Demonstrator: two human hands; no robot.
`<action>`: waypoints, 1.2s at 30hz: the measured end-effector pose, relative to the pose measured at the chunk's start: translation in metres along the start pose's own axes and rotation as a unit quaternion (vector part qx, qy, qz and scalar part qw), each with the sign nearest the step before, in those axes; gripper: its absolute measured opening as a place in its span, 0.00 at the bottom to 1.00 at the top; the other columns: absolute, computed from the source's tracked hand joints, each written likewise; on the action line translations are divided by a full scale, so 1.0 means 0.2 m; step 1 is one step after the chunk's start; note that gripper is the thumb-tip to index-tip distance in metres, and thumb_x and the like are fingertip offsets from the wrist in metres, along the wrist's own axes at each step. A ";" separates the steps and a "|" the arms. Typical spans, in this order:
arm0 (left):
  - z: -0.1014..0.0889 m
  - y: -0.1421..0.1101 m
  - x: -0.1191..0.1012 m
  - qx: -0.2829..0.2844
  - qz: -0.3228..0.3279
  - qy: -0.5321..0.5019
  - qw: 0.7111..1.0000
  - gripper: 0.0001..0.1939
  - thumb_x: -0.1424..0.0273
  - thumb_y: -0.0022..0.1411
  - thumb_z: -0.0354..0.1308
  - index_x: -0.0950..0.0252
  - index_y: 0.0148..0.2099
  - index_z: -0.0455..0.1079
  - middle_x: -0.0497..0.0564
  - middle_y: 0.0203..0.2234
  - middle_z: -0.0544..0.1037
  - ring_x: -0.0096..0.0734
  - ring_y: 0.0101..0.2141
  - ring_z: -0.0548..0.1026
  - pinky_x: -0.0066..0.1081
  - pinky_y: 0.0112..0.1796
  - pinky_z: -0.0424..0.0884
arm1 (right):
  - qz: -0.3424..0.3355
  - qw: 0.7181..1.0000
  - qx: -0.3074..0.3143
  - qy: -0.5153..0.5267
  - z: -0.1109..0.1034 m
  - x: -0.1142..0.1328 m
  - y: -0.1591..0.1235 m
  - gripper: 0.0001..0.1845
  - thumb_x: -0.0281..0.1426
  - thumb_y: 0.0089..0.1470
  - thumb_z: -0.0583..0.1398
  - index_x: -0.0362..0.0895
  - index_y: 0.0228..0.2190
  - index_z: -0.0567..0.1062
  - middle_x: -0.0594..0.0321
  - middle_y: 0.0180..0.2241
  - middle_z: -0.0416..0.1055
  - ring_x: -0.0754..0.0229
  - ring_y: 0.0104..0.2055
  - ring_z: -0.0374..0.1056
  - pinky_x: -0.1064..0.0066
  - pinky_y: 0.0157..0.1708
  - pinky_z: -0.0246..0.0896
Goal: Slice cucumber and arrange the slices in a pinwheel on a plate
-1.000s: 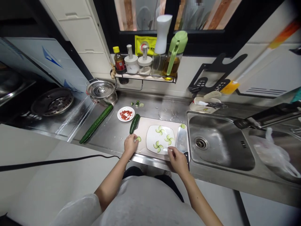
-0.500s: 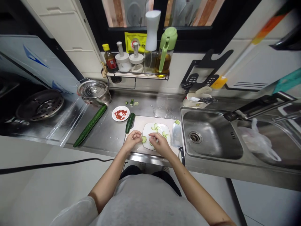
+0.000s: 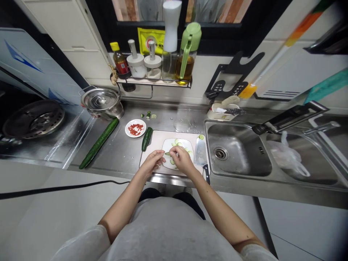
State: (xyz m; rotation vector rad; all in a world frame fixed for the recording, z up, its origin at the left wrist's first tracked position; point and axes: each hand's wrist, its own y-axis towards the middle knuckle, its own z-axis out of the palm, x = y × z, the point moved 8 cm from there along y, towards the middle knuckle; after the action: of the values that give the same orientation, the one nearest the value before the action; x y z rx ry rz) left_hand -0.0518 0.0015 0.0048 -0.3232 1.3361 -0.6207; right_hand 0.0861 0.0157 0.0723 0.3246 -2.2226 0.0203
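A thin cucumber slice (image 3: pixel 167 153), seen nearly edge-on, is between the fingertips of my two hands. My left hand (image 3: pixel 152 162) pinches its left end, the other fingers curled. My right hand (image 3: pixel 182 159) has thumb and fingers closed at its right end. Below them, a white square plate (image 3: pixel 166 144) bears several pale green cucumber slices (image 3: pixel 176 142), partly covered by my right hand. The plate rests on a light cutting board (image 3: pixel 157 137). A kitchen knife (image 3: pixel 201 150) lies along the board's right side, with a cucumber piece (image 3: pixel 201 137) near its tip.
Left of the board are a cut cucumber (image 3: pixel 147 139), a small plate (image 3: pixel 127 131) of chopped red bits and a long cucumber (image 3: pixel 99 143). A lidded steel pot (image 3: pixel 103 103) stands behind. The sink (image 3: pixel 239 152) is at right; a condiment shelf (image 3: pixel 154 82) hangs above.
My hands have come closer together over the plate. The slice at my left fingertips has turned edge-on and now meets my right fingertips. The whole view has shifted slightly.
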 end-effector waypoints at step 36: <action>-0.05 0.34 -0.02 0.001 0.154 0.090 0.984 0.22 0.70 0.42 0.66 0.67 0.43 0.71 0.43 0.23 0.69 0.20 0.25 0.68 0.23 0.31 0.64 | 0.136 0.990 0.048 0.000 0.22 -0.38 0.08 0.06 0.29 0.55 0.55 0.44 0.29 0.71 0.65 0.30 0.73 0.65 0.30 0.65 0.75 0.31 0.54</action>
State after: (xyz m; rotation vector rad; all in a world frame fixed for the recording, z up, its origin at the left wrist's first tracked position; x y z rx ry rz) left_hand -0.0456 0.0605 -0.0320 -0.0540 1.5216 -0.3971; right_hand 0.0926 0.0418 -0.0122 0.0710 -2.2549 0.2749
